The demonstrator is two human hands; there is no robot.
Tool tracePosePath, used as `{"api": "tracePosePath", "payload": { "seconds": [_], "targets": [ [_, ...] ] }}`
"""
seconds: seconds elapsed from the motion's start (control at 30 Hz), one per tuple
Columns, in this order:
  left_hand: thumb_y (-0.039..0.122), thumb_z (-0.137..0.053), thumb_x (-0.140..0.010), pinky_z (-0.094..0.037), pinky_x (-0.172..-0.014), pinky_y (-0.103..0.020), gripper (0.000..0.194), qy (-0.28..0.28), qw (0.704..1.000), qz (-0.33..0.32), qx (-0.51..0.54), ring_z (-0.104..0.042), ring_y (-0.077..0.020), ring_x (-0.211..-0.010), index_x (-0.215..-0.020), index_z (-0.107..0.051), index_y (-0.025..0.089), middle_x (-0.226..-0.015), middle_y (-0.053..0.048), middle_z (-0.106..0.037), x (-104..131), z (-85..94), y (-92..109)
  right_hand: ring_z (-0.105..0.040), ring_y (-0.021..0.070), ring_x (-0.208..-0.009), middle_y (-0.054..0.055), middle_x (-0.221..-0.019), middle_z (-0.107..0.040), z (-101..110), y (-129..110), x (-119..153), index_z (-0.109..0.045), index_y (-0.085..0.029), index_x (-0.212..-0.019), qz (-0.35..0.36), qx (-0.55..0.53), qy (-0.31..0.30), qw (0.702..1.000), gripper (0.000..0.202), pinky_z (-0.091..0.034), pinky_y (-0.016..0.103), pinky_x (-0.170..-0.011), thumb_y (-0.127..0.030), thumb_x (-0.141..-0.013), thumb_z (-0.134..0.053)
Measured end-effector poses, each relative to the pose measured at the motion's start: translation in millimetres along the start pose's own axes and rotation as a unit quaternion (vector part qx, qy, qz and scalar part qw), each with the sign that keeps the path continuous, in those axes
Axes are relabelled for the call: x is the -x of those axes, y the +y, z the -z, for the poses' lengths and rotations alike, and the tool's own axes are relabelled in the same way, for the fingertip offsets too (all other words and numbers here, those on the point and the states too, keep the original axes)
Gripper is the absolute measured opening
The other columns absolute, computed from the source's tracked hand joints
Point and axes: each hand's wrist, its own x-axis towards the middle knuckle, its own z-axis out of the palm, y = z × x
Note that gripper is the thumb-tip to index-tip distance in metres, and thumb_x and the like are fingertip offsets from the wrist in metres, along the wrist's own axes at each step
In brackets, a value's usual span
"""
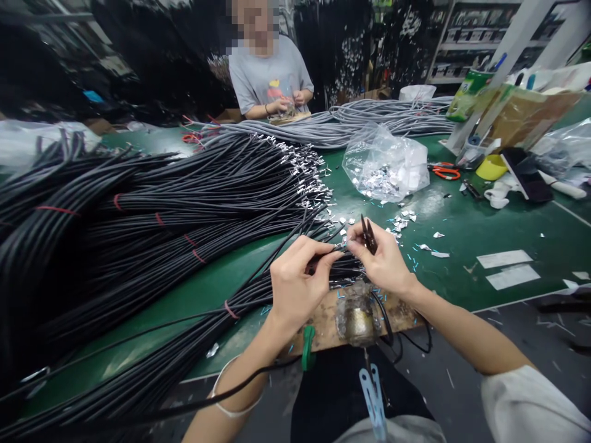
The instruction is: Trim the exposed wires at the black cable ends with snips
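My left hand is closed, its thumb and fingers pinching a black cable close to its thin stripped end. Opposite it, my right hand has its fingertips at the same cable end. A dark hand tool with two pointed prongs is tucked in that hand, prongs upward; the rest of it is hidden by the fingers. Beneath both hands lie black cable ends. A bundle of black cables, tied with a reddish band, runs off to the lower left.
Large banded black cable bundles cover the table's left. Beyond are grey cables and a person working. A clear bag of scraps, orange-handled scissors and labels lie right. Nearer me is a wooden board.
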Motion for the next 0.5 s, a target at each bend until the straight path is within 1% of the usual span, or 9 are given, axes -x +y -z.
{"api": "tracePosePath", "payload": {
  "seconds": [0.07, 0.13, 0.17, 0.27, 0.3, 0.37, 0.4, 0.43, 0.5],
  "targets": [
    [0.017, -0.064, -0.079, -0.040, -0.052, -0.020, 0.005, -0.008, 1.000, -0.002, -0.010, -0.054, -0.0082, -0.056, -0.074, -0.064, 0.016, -0.067, 0.001, -0.063, 0.7, -0.2, 1.1, -0.046, 0.0120, -0.067, 0.000, -0.074, -0.050, 3.0, 0.4, 0.4, -0.050, -0.018, -0.075, 0.033, 0.070, 0.008, 0.997, 0.010, -0.038, 0.026, -0.062, -0.011, -0.082, -0.051],
    [0.018, -0.062, -0.080, -0.040, -0.052, -0.020, 0.008, -0.015, 1.000, 0.004, -0.016, -0.055, -0.0083, -0.055, -0.074, -0.065, 0.016, -0.066, 0.001, -0.064, 0.8, 0.5, 1.7, -0.046, 0.0128, -0.068, 0.001, -0.076, -0.049, 10.3, 1.8, -0.8, -0.051, -0.018, -0.076, 0.077, 0.151, 0.043, 0.985, 0.013, -0.037, 0.027, -0.062, -0.005, -0.080, -0.049],
    [0.018, -0.061, -0.081, -0.040, -0.052, -0.020, 0.009, -0.012, 1.000, 0.010, -0.017, -0.055, -0.0083, -0.055, -0.073, -0.065, 0.016, -0.065, 0.001, -0.064, 0.7, 1.3, 2.0, -0.046, 0.0130, -0.068, 0.001, -0.076, -0.049, 15.1, 2.7, -2.0, -0.051, -0.018, -0.077, 0.094, 0.183, 0.078, 0.975, 0.015, -0.037, 0.027, -0.062, -0.004, -0.080, -0.048],
    [0.019, -0.060, -0.082, -0.040, -0.052, -0.020, 0.013, -0.003, 0.999, 0.028, -0.018, -0.053, -0.0079, -0.051, -0.071, -0.066, 0.015, -0.061, 0.001, -0.063, 0.4, 3.9, 2.5, -0.045, 0.0127, -0.065, 0.000, -0.073, -0.048, 27.6, 4.1, -5.5, -0.052, -0.019, -0.076, 0.113, 0.227, 0.231, 0.939, 0.013, -0.036, 0.027, -0.060, -0.008, -0.083, -0.051],
    [0.020, -0.060, -0.082, -0.040, -0.052, -0.020, 0.013, -0.006, 0.999, 0.032, -0.016, -0.053, -0.0078, -0.051, -0.071, -0.067, 0.015, -0.060, 0.001, -0.063, 0.5, 4.5, 2.6, -0.047, 0.0125, -0.066, 0.000, -0.074, -0.050, 29.0, 3.8, -5.7, -0.054, -0.019, -0.079, 0.129, 0.213, 0.223, 0.943, 0.011, -0.037, 0.027, -0.060, -0.009, -0.084, -0.052],
    [0.020, -0.060, -0.082, -0.040, -0.051, -0.020, 0.013, -0.012, 0.999, 0.032, -0.012, -0.052, -0.0076, -0.051, -0.071, -0.067, 0.016, -0.060, 0.001, -0.063, 0.9, 5.3, 2.4, -0.053, 0.0128, -0.073, 0.001, -0.082, -0.057, 26.7, 2.6, -4.0, -0.058, -0.020, -0.085, 0.186, 0.177, 0.124, 0.958, 0.014, -0.041, 0.026, -0.062, -0.007, -0.082, -0.054],
    [0.020, -0.061, -0.081, -0.040, -0.051, -0.020, 0.013, -0.015, 0.999, 0.031, -0.009, -0.052, -0.0074, -0.051, -0.071, -0.067, 0.016, -0.061, 0.001, -0.064, 1.2, 5.5, 2.1, -0.055, 0.0127, -0.075, 0.001, -0.087, -0.059, 23.9, 2.2, -2.5, -0.059, -0.021, -0.088, 0.211, 0.164, 0.075, 0.961, 0.018, -0.043, 0.025, -0.063, -0.005, -0.080, -0.054],
    [0.020, -0.061, -0.081, -0.040, -0.051, -0.019, 0.012, -0.017, 0.999, 0.029, -0.005, -0.052, -0.0073, -0.051, -0.071, -0.067, 0.016, -0.062, 0.001, -0.064, 1.3, 5.6, 1.7, -0.056, 0.0125, -0.077, 0.002, -0.089, -0.060, 20.8, 1.9, -0.9, -0.060, -0.020, -0.089, 0.227, 0.156, 0.041, 0.960, 0.021, -0.044, 0.025, -0.063, -0.003, -0.079, -0.054],
    [0.020, -0.062, -0.081, -0.040, -0.051, -0.019, 0.011, -0.024, 0.999, 0.023, 0.001, -0.053, -0.0074, -0.051, -0.071, -0.067, 0.016, -0.063, 0.001, -0.065, 0.8, 5.7, 0.8, -0.055, 0.0117, -0.076, 0.002, -0.087, -0.060, 15.7, 1.8, 1.1, -0.061, -0.019, -0.088, 0.232, 0.143, 0.017, 0.962, 0.022, -0.044, 0.023, -0.062, -0.001, -0.077, -0.054]
  ]
}}
